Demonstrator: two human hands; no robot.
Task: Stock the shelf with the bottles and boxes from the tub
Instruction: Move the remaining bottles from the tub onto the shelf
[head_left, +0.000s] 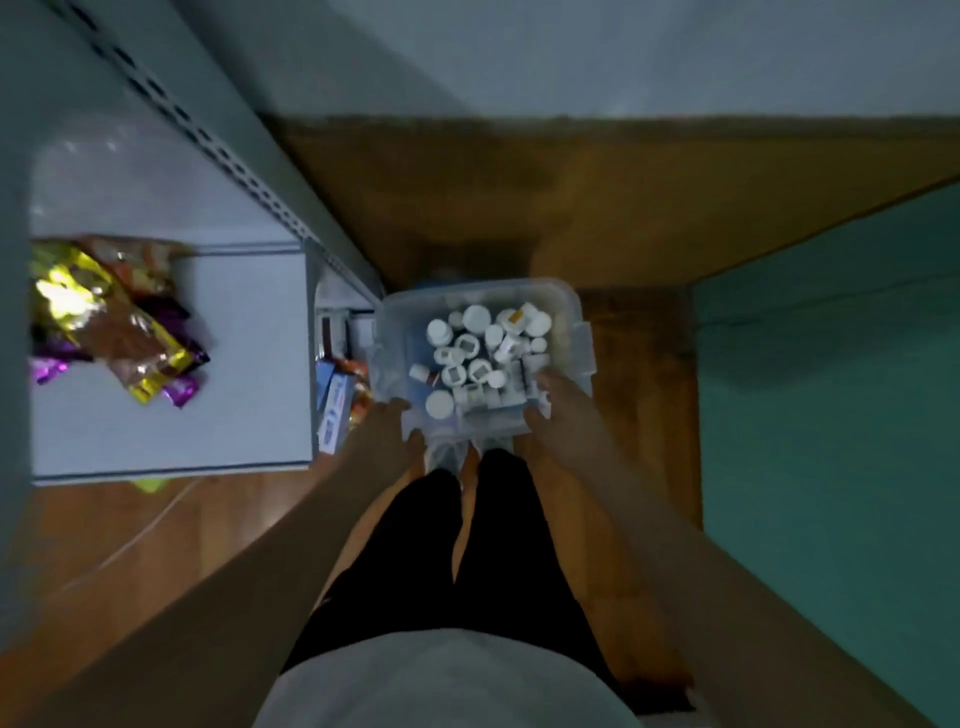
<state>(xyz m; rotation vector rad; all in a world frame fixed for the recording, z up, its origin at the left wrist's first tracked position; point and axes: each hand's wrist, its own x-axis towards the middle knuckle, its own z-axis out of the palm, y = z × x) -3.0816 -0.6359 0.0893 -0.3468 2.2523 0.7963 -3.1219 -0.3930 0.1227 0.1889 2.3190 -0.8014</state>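
Clear plastic tub (569, 312) sits on the wooden floor (639, 218) right ahead of the person's legs, just beside the grey shelf (244, 364) unit on the left. Both hands at the tub's near rim: left hand (387, 423) on the near-left corner, right hand (558, 402) on the near-right corner, fingers reaching over the edge toward the contents. Each grip looks curled round the rim, but blur makes finger detail soft.

Tub is see-through, rounded corners, latch tab on the right side. Packed with small white-capped bottles (475, 317), most upright, caps up, a few tipped; some square-topped ones in the middle. Boxes in the tub hard to make out.

Shelf top carries shiny snack wrappers (111, 322), gold, purple, brown. Lower shelf edge shows blue-and-white boxes (332, 410), partly hidden by the shelf above. Frame dim and motion-blurred; labels unreadable. Teal surface (831, 389) on the right.
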